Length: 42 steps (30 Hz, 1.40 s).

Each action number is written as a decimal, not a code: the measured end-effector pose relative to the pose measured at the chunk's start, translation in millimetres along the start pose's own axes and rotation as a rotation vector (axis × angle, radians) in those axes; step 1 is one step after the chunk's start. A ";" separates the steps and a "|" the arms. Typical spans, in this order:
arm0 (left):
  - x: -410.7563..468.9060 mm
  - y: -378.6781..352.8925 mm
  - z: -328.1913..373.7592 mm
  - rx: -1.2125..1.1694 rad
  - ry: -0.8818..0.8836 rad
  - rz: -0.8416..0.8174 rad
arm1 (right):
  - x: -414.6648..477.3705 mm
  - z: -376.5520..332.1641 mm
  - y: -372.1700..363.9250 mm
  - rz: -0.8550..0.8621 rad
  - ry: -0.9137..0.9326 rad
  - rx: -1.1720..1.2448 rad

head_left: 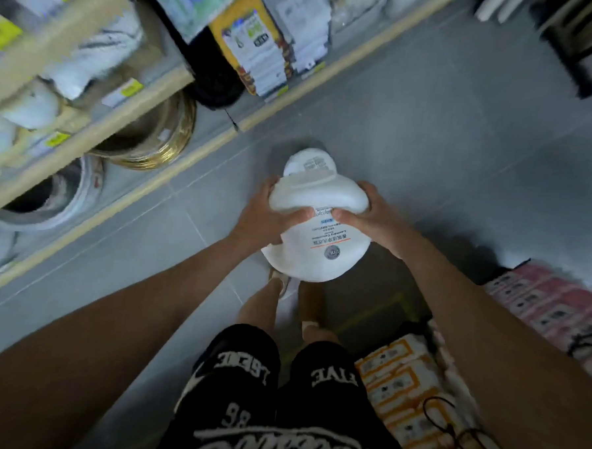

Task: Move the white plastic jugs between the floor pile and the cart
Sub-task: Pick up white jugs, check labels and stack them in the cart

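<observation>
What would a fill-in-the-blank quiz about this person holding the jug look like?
The jug that the person holds is ____ in colour.
The number of hands gripping it, the left hand and the right hand, is ____.
The shelf stands on the person's ____ side.
The person's shorts are ____ with pale lettering.
Missing words: white; two; left; black.

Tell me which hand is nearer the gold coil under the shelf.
Left. The left hand grips the side of the white jug facing the gold coil; the right hand grips the far side.
</observation>
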<state>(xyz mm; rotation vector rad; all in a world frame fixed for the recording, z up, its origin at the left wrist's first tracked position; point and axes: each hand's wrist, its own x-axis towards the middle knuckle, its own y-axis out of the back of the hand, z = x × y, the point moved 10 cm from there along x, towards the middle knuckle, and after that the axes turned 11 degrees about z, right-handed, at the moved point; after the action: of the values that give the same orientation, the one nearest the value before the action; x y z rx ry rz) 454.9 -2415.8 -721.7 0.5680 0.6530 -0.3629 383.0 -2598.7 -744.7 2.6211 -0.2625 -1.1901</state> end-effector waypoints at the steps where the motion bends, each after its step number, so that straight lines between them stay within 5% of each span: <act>1: -13.9 18.5 6.6 -0.012 -0.009 0.037 | -9.8 -21.0 -3.8 -0.015 0.037 -0.029; 9: -129.5 167.9 -10.6 -0.264 0.047 0.377 | -93.9 -175.9 -84.2 -0.171 0.358 -0.269; 17: -243.4 310.9 -66.9 -0.368 0.035 0.705 | -198.5 -279.6 -241.1 -0.520 0.586 -0.364; 31: -431.3 525.2 -302.3 -0.510 0.219 1.123 | -396.7 -331.6 -603.5 -0.922 0.946 -0.719; 42: -538.8 697.9 -481.7 -0.512 0.314 1.251 | -516.8 -318.1 -887.4 -1.218 0.990 -0.897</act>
<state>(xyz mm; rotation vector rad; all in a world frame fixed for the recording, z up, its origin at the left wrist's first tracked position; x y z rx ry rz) 169.4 -1501.7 -417.9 0.4428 0.5445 1.0567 341.1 -1568.6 -439.8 1.9895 1.7250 0.0901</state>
